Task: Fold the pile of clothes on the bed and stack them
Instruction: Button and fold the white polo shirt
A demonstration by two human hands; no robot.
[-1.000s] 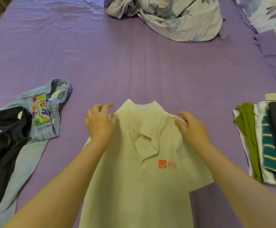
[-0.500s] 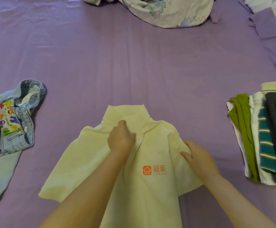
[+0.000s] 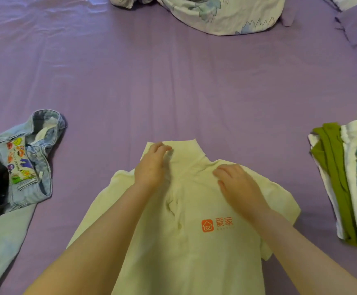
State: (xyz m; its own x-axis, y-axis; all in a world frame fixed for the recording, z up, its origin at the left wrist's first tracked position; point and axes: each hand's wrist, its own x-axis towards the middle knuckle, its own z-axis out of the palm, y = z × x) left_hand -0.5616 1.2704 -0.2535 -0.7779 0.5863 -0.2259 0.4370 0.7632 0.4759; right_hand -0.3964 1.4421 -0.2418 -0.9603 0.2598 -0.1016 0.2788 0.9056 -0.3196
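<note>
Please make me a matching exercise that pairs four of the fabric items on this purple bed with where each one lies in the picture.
Things:
1. pale yellow polo shirt
2. light blue denim jeans
3. stack of folded clothes
4. crumpled floral quilt

Places:
A. far edge, top of view
B. right edge
C. centre, under both hands
D. left edge

Pairs: 1-C, 2-D, 3-B, 4-A
</note>
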